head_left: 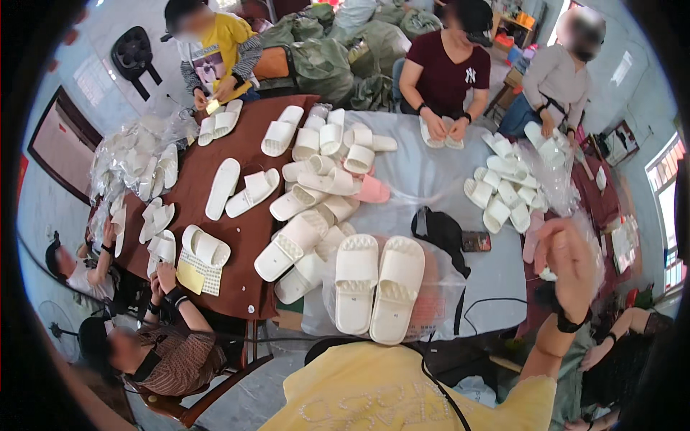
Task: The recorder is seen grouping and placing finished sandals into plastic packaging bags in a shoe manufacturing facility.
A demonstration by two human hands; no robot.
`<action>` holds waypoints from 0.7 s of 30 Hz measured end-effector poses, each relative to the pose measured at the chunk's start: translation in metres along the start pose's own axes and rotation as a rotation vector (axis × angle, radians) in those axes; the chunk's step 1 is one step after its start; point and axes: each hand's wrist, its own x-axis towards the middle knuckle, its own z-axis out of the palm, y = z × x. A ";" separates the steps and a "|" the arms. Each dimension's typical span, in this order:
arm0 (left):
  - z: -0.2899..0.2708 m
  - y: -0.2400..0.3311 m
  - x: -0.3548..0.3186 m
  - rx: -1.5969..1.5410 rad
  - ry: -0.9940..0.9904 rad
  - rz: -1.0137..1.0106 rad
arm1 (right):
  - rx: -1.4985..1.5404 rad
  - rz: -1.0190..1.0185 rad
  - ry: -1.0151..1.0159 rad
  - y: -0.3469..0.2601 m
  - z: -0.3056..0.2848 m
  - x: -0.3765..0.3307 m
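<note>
My right hand (568,262) is raised at the right of the table, a black band on its wrist. Its fingers are loosely bent and apart, with nothing visible between them. My left hand is out of the picture; only a strip of what looks like my left arm (90,395) shows along the lower left rim. A pair of white slippers (377,287) lies side by side right before me, soles down, on a clear plastic bag (442,291). Left of them, more white slippers (295,241) lie in a loose heap with a pink slipper (372,189).
Beyond the pair lie a black cap (438,230) and a dark phone-like object (476,241). White slippers (507,187) are heaped far right, bagged ones (140,154) far left. Several co-workers sit or stand around the tables, some handling slippers. A black cable (492,300) loops at the near edge.
</note>
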 end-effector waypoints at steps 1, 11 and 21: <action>0.023 -0.038 -0.007 0.033 -0.084 0.023 | 0.034 -0.124 -0.137 0.009 0.007 0.009; 0.508 -0.042 0.023 -0.607 -0.651 0.110 | 0.236 0.240 -0.424 0.081 0.083 0.023; 0.681 0.019 -0.005 -0.980 -0.494 -0.358 | 0.582 0.466 -0.491 0.116 0.143 -0.005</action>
